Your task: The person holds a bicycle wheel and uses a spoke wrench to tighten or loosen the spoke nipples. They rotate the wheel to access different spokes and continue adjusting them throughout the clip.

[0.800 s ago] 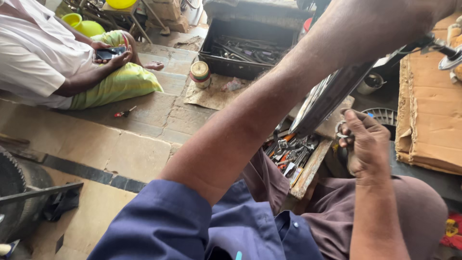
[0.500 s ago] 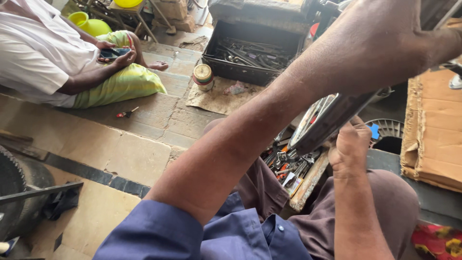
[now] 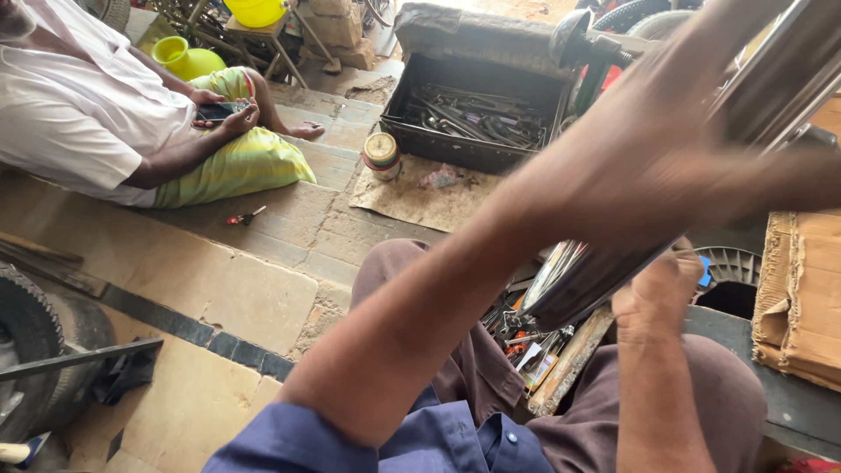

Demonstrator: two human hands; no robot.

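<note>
My left hand [image 3: 657, 166], blurred and close to the camera, is closed around a long shiny curved metal strip [image 3: 771, 79]. The strip runs from the top right corner down to its dark lower end [image 3: 578, 285] above my knees. My left forearm crosses the frame from the blue sleeve at the bottom. My right hand [image 3: 663, 285] is raised against the underside of the strip's lower part. Its fingers are hidden behind the strip. Below the strip, a wooden tray of small tools [image 3: 534, 346] sits between my legs.
A seated person [image 3: 105, 114] holding a phone sits on the stone floor at left. An open black toolbox [image 3: 464, 118] of wrenches stands ahead, with a tin can [image 3: 381, 153] beside it. Cardboard [image 3: 802, 298] lies at right, and a tyre [image 3: 35, 333] at far left.
My left hand with the strip has come closer and higher in view. My right hand has risen from beside the tool tray to the strip's lower end.
</note>
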